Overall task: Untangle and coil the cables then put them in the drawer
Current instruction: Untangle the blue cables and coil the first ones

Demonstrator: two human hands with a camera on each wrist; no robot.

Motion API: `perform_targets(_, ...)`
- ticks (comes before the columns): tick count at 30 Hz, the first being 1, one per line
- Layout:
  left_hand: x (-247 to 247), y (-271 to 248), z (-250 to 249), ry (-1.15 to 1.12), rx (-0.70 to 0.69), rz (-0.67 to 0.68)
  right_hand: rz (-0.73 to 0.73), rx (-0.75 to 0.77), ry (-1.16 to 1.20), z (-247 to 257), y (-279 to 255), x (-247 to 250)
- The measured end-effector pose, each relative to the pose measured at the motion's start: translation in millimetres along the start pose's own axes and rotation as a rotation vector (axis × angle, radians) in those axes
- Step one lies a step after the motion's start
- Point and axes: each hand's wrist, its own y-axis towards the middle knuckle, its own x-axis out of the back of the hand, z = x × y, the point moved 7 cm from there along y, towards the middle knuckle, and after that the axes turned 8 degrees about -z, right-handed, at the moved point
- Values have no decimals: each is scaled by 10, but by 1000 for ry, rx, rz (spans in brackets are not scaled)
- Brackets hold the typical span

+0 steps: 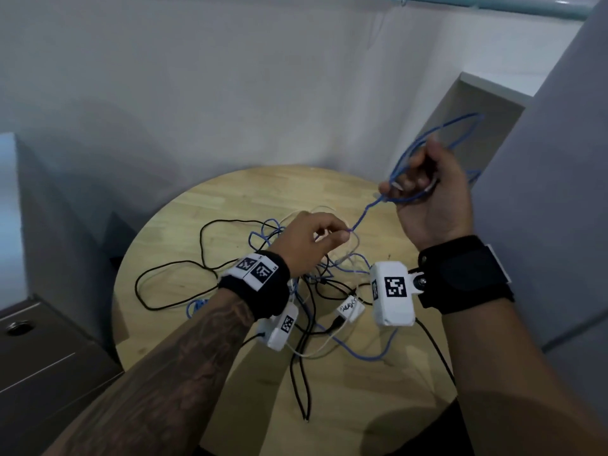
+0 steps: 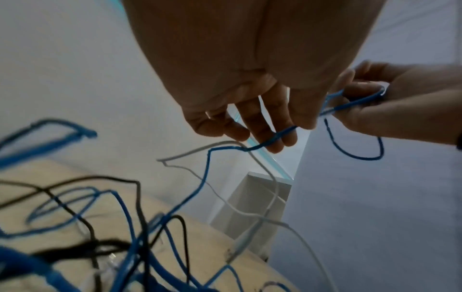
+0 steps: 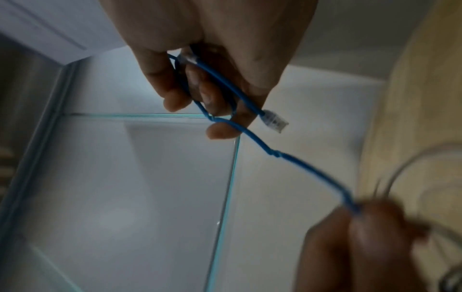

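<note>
My right hand (image 1: 406,187) is raised over the table's right side and grips several loops of a blue cable (image 1: 363,213); more loops stick out above the fist. In the right wrist view the cable's clear plug (image 3: 273,122) pokes out past the fingers (image 3: 175,98). From that hand the blue cable (image 3: 307,169) slopes down to my left hand (image 1: 343,233), which pinches it between thumb and fingertips (image 2: 272,138). Below the left hand the cable (image 2: 207,168) drops into a tangle of black, white and blue cables (image 1: 306,291) on the round wooden table (image 1: 230,199).
A dark drawer cabinet (image 1: 42,357) stands at the lower left, beside the table. A white adapter with a label (image 1: 350,309) lies within the tangle. Grey walls close in behind, and an open white niche (image 1: 477,120) sits at the right.
</note>
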Motion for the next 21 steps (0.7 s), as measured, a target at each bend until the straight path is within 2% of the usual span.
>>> perform_targets(1,54,4,7,34,-5,-11,-29,79,-105,41,36,61)
perform_targets(3,178,21,-18,-37,-2,-84,-30,337,-502,112,34,123)
perform_targets(5,308,33,-111,-244,6,-192,119,511,-879,-12,-47,53)
perform_targets(6,379,37,-157,-318,14,-248,201,491,-1015,-148,-82,41)
perform_targets(7,445,42,-185,-364,25,-291,262,410,-1097,-281,-120,49)
perform_targets(9,508,45,-165,-396,55,-321,328,246,-1118,-440,-188,50)
perform_targets(13,473,-2,-141,-420,79,-294,316,247,-973,-336,-257,-92)
perform_targets(17,530,-30,-239,-574,126,-374,388,241,-1174,-555,-303,-148)
perform_targets(21,588,-35,-322,-656,138,-405,421,198,-1136,-670,-295,-190)
